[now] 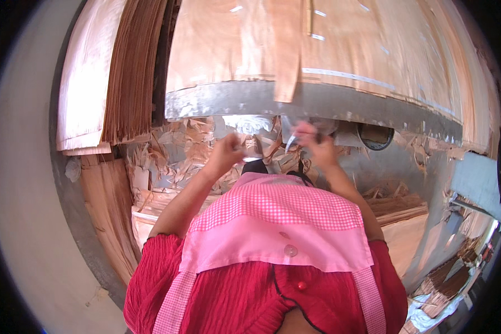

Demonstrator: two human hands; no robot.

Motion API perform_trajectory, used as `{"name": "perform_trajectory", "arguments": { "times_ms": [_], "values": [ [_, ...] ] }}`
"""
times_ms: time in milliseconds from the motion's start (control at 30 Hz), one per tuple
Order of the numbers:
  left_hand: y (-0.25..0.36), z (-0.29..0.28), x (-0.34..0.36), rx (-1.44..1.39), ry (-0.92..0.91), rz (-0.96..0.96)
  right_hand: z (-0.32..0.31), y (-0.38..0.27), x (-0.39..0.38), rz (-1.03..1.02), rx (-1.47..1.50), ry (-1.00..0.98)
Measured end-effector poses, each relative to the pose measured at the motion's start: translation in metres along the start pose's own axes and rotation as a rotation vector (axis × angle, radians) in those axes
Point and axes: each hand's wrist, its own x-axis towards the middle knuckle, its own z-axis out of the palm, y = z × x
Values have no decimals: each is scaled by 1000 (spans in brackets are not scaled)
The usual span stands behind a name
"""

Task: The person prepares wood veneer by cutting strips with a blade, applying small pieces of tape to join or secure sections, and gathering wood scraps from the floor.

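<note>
Both my hands are in front of my apron, just short of the bench's near edge. My left hand (227, 154) has its fingers curled in toward the middle; what they hold, if anything, I cannot make out. My right hand (317, 146), blurred by motion, is closed at the fingertips beside a thin, curved white strip (290, 142), which seems pinched there. Beyond them, thin wood veneer sheets (228, 47) lie on the grey-edged bench (222, 100), with short white tape pieces stuck on them. One narrow veneer strip (285, 83) overhangs the bench's edge.
A tall veneer stack (129, 72) stands at the left, beside a pale wall (22, 167). Torn veneer scraps (178, 147) litter the floor below. A dark round container (375, 137) is under the bench at right. More veneer bundles (445, 278) lie at lower right.
</note>
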Motion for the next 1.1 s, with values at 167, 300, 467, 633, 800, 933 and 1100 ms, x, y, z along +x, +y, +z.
{"name": "perform_trajectory", "arguments": {
  "times_ms": [167, 300, 467, 633, 800, 933, 1100],
  "values": [
    [30, -71, 40, -323, 112, 206, 99, -34, 82, 436, -103, -524],
    [4, -138, 112, 100, 446, 262, 98, -44, 143, 409, -354, -221],
    [7, -136, 159, 674, 486, 271, 94, -51, 213, 507, -749, -90],
    [33, -154, 166, 737, 216, 16, 93, -45, 221, 594, -744, -38],
    [13, -141, 167, 407, 220, 274, 88, -50, 224, 610, -618, -95],
    [9, -75, 148, 899, -4, 879, 80, -39, 228, 589, -554, -136],
    [9, -70, 146, 933, -13, 815, 84, 2, 184, 589, -488, -12]
  ]
}}
